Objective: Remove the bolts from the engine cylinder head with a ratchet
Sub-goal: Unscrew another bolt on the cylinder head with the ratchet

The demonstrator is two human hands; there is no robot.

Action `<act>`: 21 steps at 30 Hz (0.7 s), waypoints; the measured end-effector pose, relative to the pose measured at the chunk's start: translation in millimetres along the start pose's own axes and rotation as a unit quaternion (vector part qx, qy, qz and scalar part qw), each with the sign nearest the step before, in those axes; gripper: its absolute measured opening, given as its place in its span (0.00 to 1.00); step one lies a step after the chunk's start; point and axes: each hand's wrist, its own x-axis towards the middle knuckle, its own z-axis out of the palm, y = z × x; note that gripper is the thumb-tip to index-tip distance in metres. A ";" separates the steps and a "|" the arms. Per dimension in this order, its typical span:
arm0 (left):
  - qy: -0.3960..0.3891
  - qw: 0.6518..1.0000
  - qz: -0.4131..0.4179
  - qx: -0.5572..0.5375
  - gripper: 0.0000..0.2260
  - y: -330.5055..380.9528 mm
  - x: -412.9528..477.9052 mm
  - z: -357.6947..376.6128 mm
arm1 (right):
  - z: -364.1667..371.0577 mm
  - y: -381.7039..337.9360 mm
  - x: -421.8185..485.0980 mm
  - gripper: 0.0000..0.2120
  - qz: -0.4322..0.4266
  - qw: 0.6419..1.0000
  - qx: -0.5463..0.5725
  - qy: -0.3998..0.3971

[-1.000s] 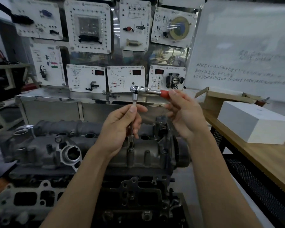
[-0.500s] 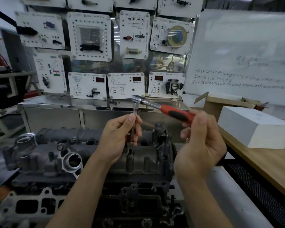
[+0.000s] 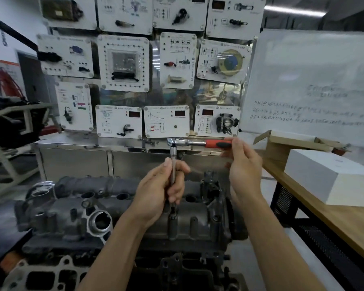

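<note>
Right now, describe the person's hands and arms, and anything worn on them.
The left hand and right hand are bare: no gloves, no rings visible. The left forearm and right forearm are bare too, with no sleeve, watch or band in view.

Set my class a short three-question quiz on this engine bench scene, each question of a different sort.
1. True or false: the right hand holds the ratchet by its red handle.
2. What does the left hand grip? A the extension; B a loose bolt; C a spanner.
3. Missing word: above the cylinder head, the ratchet's handle points to the person's ____.
Key: 1 true; 2 A; 3 right.
</note>
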 end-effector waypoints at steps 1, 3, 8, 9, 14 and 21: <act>-0.007 1.000 -0.001 0.006 0.18 0.0 0.8 0.0 | 2.0 4.7 12.1 0.16 0.035 0.998 -0.024 -0.039; -0.017 1.000 0.000 0.020 0.16 1.0 1.3 1.0 | 8.1 9.5 28.6 0.16 0.076 0.992 -0.012 -0.100; 0.006 0.998 0.019 0.061 0.15 -0.2 0.0 1.2 | 6.7 4.7 22.4 0.16 0.020 0.997 -0.011 -0.076; 0.017 0.997 0.024 0.070 0.15 -1.1 -0.4 1.3 | 1.8 1.2 13.1 0.15 -0.020 0.999 -0.007 -0.034; 0.037 0.993 0.031 0.104 0.16 -5.1 0.7 1.0 | -13.1 -33.1 -60.6 0.06 -0.346 0.937 0.053 0.007; 0.052 0.995 0.020 0.088 0.20 -5.9 -1.0 -1.1 | -8.2 -43.9 -64.7 0.03 -0.435 0.894 0.018 -0.105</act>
